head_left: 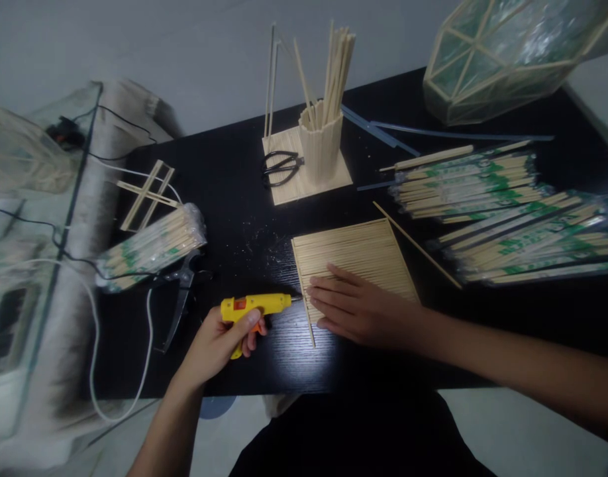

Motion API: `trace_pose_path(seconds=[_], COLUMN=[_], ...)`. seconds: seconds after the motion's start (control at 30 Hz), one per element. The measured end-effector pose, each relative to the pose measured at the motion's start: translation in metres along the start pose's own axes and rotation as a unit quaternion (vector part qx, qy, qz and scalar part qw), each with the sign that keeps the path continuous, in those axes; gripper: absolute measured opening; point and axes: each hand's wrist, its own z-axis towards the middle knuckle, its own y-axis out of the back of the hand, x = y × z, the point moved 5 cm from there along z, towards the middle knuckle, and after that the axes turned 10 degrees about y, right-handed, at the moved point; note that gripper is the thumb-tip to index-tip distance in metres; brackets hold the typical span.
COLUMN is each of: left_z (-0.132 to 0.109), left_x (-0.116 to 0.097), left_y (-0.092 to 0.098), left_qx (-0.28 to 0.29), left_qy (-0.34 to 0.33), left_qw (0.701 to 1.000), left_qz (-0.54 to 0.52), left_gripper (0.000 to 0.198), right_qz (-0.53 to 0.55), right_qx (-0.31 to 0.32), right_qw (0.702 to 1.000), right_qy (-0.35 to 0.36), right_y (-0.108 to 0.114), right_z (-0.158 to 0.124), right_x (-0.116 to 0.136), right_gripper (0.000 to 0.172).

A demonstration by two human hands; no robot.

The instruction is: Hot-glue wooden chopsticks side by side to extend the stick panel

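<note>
My left hand (229, 334) is wrapped round the handle of a yellow hot glue gun (264, 304), its nozzle pointing right at the left edge of a stick panel. That panel (344, 245) is made of thin wooden sticks laid side by side, with a stick along its left and right edges. The left edge stick (310, 324) runs past the panel's near corner. My right hand (354, 305) lies flat on the panel's near half, fingers stretched toward the left edge, hiding part of the sticks. Whether the nozzle touches the panel I cannot tell.
Behind the panel stands a stick cup (321, 149) full of chopsticks, on a stick base with black-handled scissors (281, 169). Wrapped chopstick packs (527, 232) lie right, another pack (150, 248) left, near pliers (182, 298). A white cord (93, 338) loops at left. Glue sticks (383, 132) lie behind.
</note>
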Motion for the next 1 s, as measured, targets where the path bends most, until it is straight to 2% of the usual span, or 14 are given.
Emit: trace_pose_path(seconds=[0.23, 0.43, 0.7, 1.0], left_z=[0.0017, 0.0044, 0.004, 0.0049], left_x=[-0.0023, -0.0019, -0.0025, -0.0001], left_y=[-0.0017, -0.0022, -0.0021, -0.002], left_qx=[0.002, -0.02, -0.025, -0.02], left_qy=[0.003, 0.011, 0.014, 0.013], left_qw=[1.0, 1.0, 0.999, 0.999], left_qz=[-0.014, -0.021, -0.023, -0.03], left_gripper=[0.06, 0.059, 0.057, 0.059], right_qz=[0.027, 0.035, 0.054, 0.027], right_qx=[-0.009, -0.005, 0.025, 0.004], right_qw=[1.0, 0.999, 0.998, 1.0], right_qy=[-0.002, -0.01, -0.034, -0.01], right_y=[-0.001, -0.0001, 0.0011, -0.0013], right_z=[-0.0002, 0.0008, 0.0063, 0.0029], right_x=[0.0001, -0.0018, -0.0041, -0.0016], right_gripper=[0.029, 0.029, 0.019, 0.025])
